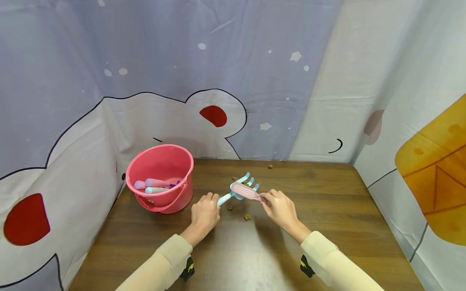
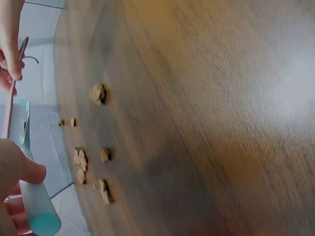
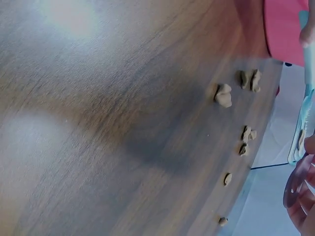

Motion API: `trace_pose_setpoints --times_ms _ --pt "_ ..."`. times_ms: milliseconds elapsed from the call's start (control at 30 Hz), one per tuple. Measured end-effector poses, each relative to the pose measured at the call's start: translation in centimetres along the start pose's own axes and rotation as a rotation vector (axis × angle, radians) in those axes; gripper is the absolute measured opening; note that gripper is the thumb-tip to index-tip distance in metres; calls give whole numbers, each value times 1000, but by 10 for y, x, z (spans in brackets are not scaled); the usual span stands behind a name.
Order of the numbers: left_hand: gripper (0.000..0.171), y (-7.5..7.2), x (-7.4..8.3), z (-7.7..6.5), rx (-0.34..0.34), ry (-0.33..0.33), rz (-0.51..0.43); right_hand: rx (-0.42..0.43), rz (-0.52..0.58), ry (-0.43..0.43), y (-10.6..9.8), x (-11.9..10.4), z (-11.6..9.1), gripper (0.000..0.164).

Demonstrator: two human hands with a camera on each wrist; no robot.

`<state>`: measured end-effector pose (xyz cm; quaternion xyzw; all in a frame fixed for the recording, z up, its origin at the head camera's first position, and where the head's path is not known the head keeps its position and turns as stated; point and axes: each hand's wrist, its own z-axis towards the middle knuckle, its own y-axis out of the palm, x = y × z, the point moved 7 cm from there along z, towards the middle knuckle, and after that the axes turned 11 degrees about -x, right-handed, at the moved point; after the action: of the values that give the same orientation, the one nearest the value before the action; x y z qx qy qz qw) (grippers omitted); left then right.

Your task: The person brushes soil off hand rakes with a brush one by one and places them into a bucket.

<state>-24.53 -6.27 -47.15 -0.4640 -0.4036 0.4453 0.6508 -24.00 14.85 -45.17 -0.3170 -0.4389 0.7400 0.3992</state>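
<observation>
My left hand [image 1: 206, 213] grips the white-and-blue handle of a small toy garden rake [image 1: 224, 199], its curved prongs pointing up and away to the right. In my right hand [image 1: 281, 208] is the thin handle of a pink brush [image 1: 246, 191] with a long textured head. That head lies across the rake's head in the head view, just below the prongs. Both tools are held above the table, and the left wrist view shows my thumb along the rake handle [image 2: 39, 196]. Brown crumbly lumps [image 1: 247, 217] are scattered beneath; more of these lumps [image 3: 224, 95] show in the right wrist view.
A pink bucket [image 1: 178, 196] stands at the back left of the wooden table [image 1: 327, 210], with several pastel-handled tools [image 1: 156, 183] inside. One small brown lump [image 1: 270, 166] lies near the back edge. Printed cloth [image 1: 269, 81] hangs behind the table and along its sides.
</observation>
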Motion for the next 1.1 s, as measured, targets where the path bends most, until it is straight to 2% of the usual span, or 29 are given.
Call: trace_pose_setpoints --times_ms 267,533,733,1100 --pt "29 -2 11 -4 29 31 -2 -31 -2 42 8 -1 0 22" --pt "31 1 11 -6 27 41 -7 -22 -1 44 9 4 -4 23" --pt "29 0 7 -6 17 26 -6 -11 -13 80 7 14 -8 22" --pt "28 2 3 -6 0 32 20 51 -111 15 -2 12 -9 18"
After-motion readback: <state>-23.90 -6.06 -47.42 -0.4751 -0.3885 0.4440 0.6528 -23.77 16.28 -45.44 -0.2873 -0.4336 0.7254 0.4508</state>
